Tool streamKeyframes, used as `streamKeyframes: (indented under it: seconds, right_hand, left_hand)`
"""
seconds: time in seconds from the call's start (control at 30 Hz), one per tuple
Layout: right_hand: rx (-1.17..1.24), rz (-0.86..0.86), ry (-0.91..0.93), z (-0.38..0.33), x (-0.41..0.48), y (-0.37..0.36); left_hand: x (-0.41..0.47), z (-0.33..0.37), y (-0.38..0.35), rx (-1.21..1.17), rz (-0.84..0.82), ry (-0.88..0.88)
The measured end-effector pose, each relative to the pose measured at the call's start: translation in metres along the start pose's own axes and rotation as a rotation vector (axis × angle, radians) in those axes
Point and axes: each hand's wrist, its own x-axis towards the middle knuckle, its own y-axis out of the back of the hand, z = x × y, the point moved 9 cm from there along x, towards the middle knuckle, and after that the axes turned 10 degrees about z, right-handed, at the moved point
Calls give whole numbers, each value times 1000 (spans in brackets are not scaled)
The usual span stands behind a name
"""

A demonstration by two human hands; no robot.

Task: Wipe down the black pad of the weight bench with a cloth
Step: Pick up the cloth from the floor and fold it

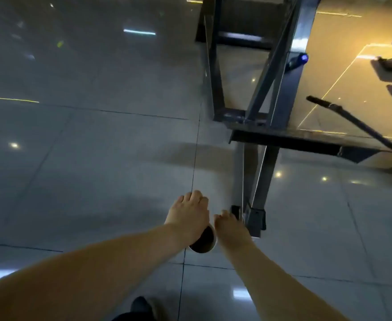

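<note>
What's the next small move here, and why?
Probably close both hands on the white-rimmed round container and lift it. The left hand covers its far rim, and the right hand sits beside it, by the foot of the metal frame. No cloth or bench pad shows yet.
</note>
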Motion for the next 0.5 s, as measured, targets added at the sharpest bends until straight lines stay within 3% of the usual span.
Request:
streamKeyframes:
  seconds: [0.2, 0.4, 0.5]
  right_hand:
    - [149, -120, -46, 6, 55, -127]
    - [209, -117, 33, 0, 103, -221]
    - [23, -158, -4, -7, 108, -245]
  left_hand:
    - [8, -13, -175, -120, -428, 52]
    - [16, -41, -267, -184, -505, 171]
    - [12, -47, -277, -91, -508, 134]
